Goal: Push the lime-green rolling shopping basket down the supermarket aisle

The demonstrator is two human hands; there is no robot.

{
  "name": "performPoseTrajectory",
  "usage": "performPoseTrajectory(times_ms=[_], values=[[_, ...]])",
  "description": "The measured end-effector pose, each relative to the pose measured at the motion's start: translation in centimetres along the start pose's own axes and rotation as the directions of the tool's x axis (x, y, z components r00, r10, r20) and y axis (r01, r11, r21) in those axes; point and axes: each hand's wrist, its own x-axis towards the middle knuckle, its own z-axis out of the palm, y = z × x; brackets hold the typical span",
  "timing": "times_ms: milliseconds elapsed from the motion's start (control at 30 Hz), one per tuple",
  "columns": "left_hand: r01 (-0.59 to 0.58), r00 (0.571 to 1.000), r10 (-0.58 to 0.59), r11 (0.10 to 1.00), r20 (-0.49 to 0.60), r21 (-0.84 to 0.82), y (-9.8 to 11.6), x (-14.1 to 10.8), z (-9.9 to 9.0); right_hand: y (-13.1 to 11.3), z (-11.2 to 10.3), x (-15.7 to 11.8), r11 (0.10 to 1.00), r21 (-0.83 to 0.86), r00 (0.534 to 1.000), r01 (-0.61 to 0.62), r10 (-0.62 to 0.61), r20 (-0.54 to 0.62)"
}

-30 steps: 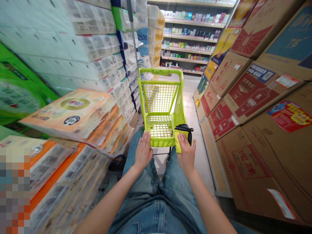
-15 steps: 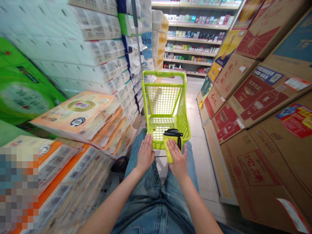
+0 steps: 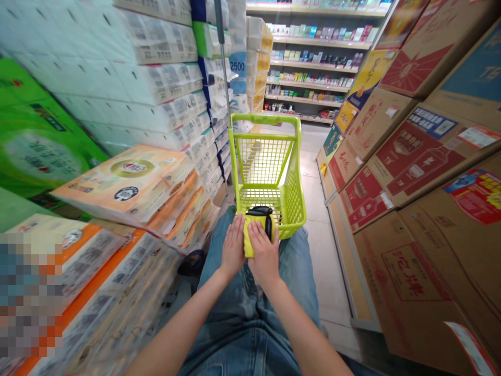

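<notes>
A lime-green plastic shopping basket with a lattice wall stands tilted before my knees. My left hand lies with its fingers stretched out, close together, at the basket's near left corner. Right beside it, my right hand presses a yellow cloth with thick black edging onto the near rim. Its fingers lie over the cloth and hold it there; part of the cloth is hidden under them. The black folded edge sticks out past the fingertips, over the basket's opening.
Stacked tissue packs crowd the left side. Cardboard cartons line the right. A thin metal pole rises from the basket's far left corner. Shelves of small boxed goods stand across the aisle's far end. Tiled floor runs between.
My right hand has slid the yellow cloth leftward along the near rim, up against my left hand. The left hand and the basket have stayed nearly in place.
</notes>
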Motion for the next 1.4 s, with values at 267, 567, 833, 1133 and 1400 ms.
performPoseTrajectory(times_ms=[267, 567, 833, 1133, 1400], values=[[-0.003, 1.000, 0.003, 1.000, 0.006, 0.000, 0.0, 0.1, -0.1, 3.5, -1.6, -1.4, 0.994, -0.057, 0.995, 0.095, -0.093, 0.043], [0.012, 0.999, -0.012, 1.000, -0.034, -0.016, 0.4, 0.2, 0.6, 9.1, -4.4, -2.6, 0.984, -0.135, 0.984, -0.117, 0.097, -0.150], [0.012, 1.000, -0.012, 1.000, 0.007, -0.022, -0.2, 0.0, 0.1, 0.0, 0.6, 0.8, 1.000, 0.014, 1.000, 0.014, -0.014, -0.019], [-0.010, 1.000, 0.010, 1.000, -0.005, 0.021, -0.2, 0.1, 0.2, 5.6, -2.7, -1.6, 0.996, -0.078, 0.999, 0.048, -0.049, -0.003], [-0.014, 1.000, 0.014, 1.000, -0.009, 0.014, -0.1, 0.1, 0.4, 9.8, -4.6, -2.3, 0.977, -0.155, 0.976, -0.145, 0.116, -0.184]])
